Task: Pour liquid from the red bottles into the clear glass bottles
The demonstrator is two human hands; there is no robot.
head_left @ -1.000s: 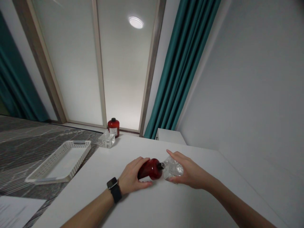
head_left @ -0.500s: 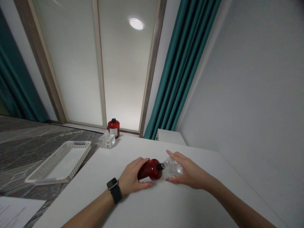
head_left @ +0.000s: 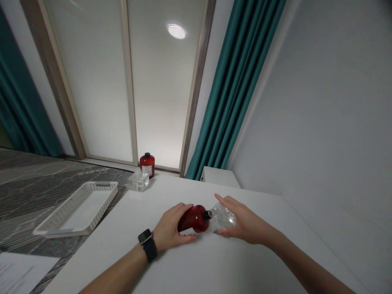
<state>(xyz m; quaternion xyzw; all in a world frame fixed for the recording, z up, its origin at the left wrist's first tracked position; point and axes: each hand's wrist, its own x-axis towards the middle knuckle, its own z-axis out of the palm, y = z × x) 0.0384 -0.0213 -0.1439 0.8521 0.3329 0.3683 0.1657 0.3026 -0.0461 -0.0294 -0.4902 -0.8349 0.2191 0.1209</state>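
Note:
My left hand (head_left: 172, 227), with a black watch on its wrist, is wrapped round a dark red bottle (head_left: 200, 219). The bottle is tilted onto its side, its black neck pointing right. At that end my right hand (head_left: 245, 219) grips a clear, glassy container (head_left: 221, 216) between thumb and fingers. The bottle's neck meets the container's left side; whether it reaches inside, I cannot tell. Both are low over the white table (head_left: 171, 269), and their undersides are hidden.
A second red bottle (head_left: 147, 162) with a black cap and white label stands at the table's far left corner. Before it is a clear box (head_left: 138, 182). A white perforated basket (head_left: 102, 208) lies left of the table, with a paper sheet (head_left: 24, 271) nearer. A white cabinet (head_left: 221, 176) stands behind.

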